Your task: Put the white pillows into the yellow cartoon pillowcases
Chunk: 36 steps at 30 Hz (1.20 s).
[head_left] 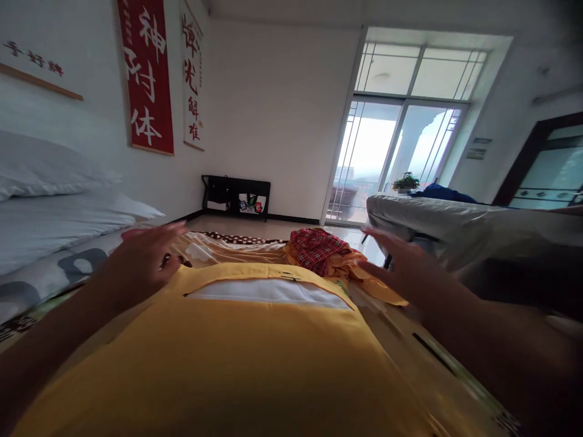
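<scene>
A large yellow pillow cover (pixel 268 352) lies flat in front of me. Through a long slit near its far edge, a white inner pillow (pixel 273 292) shows. My left hand (pixel 152 255) is by the far left corner, thumb and fingers apart and nothing held. At the far right side, my right hand (pixel 394 258) is also open, its thumb spread from its fingers. Whether either hand touches the yellow cloth I cannot tell. Beyond the cover, a crumpled red plaid cloth (pixel 319 249) lies bunched with more yellow fabric (pixel 382 286).
White pillows (pixel 59 224) are stacked on the left. A tan patterned blanket (pixel 228 249) spreads beneath. On the right stands a covered table (pixel 419 218) bearing a potted plant (pixel 405 181) and a blue cloth (pixel 449 193). A low black rack (pixel 234 195) is against the far wall.
</scene>
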Each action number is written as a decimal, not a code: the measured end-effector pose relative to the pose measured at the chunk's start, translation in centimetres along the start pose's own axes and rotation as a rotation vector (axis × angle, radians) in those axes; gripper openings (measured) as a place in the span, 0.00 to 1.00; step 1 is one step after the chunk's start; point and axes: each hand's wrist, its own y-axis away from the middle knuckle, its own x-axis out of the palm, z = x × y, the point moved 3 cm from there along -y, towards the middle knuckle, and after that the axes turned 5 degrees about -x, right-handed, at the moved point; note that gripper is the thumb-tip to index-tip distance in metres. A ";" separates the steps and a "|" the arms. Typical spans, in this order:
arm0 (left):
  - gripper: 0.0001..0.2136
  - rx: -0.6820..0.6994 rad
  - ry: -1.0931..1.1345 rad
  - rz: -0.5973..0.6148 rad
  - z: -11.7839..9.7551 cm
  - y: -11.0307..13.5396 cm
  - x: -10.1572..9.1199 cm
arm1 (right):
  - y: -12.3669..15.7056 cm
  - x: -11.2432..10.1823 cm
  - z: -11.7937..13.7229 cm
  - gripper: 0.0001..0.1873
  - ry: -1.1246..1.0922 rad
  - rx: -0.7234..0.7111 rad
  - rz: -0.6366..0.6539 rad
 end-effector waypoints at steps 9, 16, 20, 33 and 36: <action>0.24 0.134 0.261 0.236 -8.5 -2.3 14.5 | -1.9 14.3 7.2 0.25 -0.156 0.076 0.044; 0.27 0.075 0.244 0.592 -7.1 3.5 24.0 | 5.1 24.8 9.0 0.25 -0.288 0.187 0.335; 0.31 0.068 0.250 0.752 -7.0 1.8 21.5 | 4.4 23.0 8.0 0.28 -0.438 0.232 0.439; 0.38 -0.179 0.296 0.755 5.2 7.3 20.6 | 10.7 19.7 -2.5 0.45 -0.354 0.348 0.898; 0.37 -0.181 0.286 0.776 5.1 6.5 20.9 | 10.8 20.1 -2.2 0.41 -0.269 0.383 0.910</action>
